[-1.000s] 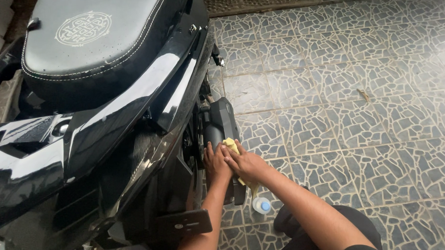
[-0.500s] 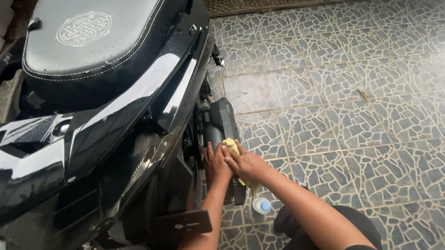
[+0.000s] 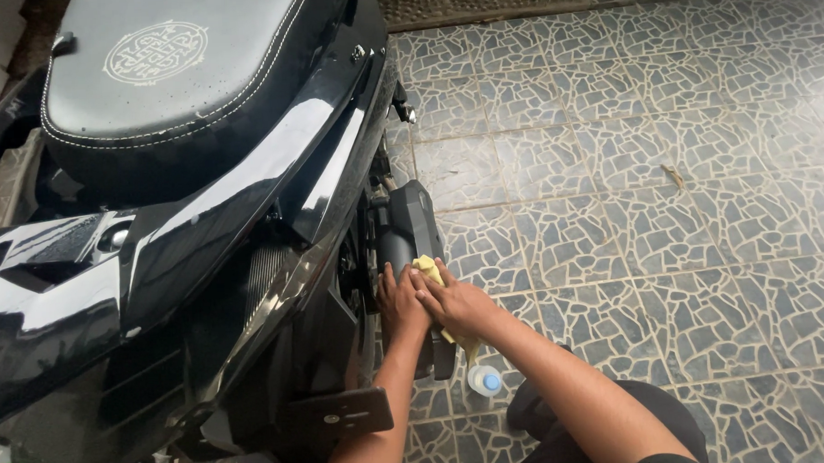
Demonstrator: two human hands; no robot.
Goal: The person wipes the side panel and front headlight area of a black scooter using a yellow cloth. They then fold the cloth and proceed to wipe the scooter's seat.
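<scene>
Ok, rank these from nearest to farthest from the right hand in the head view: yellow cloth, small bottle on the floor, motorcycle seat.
1. Yellow cloth: under the right hand, pressed against the motorcycle's black side cover.
2. Small bottle: on the tiled floor just below the hand, blue cap showing.
3. Motorcycle seat: far up and to the left, at the top of the view.

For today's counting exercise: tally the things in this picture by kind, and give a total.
Scooter: 1
Yellow cloth: 1
Bottle: 1
Hands: 2, left hand and right hand
Total: 5
</scene>
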